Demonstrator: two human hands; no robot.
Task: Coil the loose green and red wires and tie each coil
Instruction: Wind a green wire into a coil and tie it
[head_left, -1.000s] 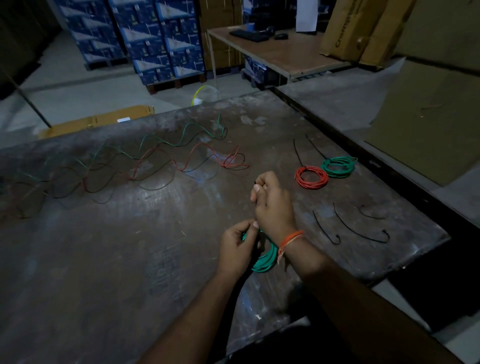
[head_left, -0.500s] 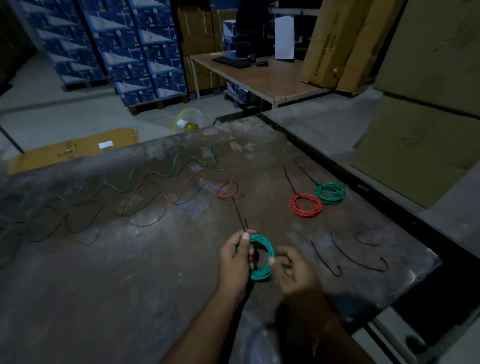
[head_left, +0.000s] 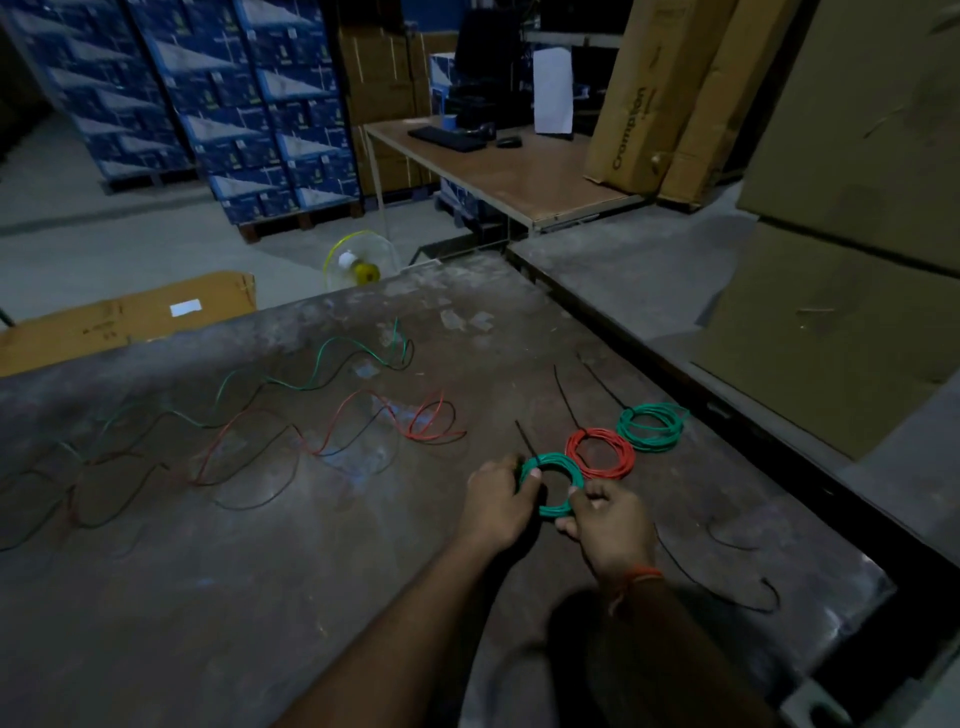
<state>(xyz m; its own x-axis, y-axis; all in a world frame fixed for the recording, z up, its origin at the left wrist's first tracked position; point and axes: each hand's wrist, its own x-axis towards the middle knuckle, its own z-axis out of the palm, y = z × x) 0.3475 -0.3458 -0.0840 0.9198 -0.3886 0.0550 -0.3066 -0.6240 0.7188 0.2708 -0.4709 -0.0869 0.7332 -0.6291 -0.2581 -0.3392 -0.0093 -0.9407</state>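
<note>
Both my hands hold a green wire coil (head_left: 557, 465) just above the dark table (head_left: 260, 597). My left hand (head_left: 498, 501) grips its left side, where a black tie tail (head_left: 525, 440) sticks up. My right hand (head_left: 605, 525) pinches its right side. Right beside it lie a tied red coil (head_left: 600, 452) and a tied green coil (head_left: 652, 426), each with a black tie tail. Loose green wire (head_left: 332, 358) and loose red wire (head_left: 363, 415) snake across the table's left and middle.
Spare black ties (head_left: 722, 582) lie on the table by my right wrist, near the right edge. Beyond the far edge stand a yellow fan (head_left: 358, 262) and a flat cardboard box (head_left: 124, 317). Large cartons (head_left: 831, 332) stand to the right.
Both hands have carried the green coil forward and to the right, up against the red coil. The camera has tilted up, so the table sits lower in view.
</note>
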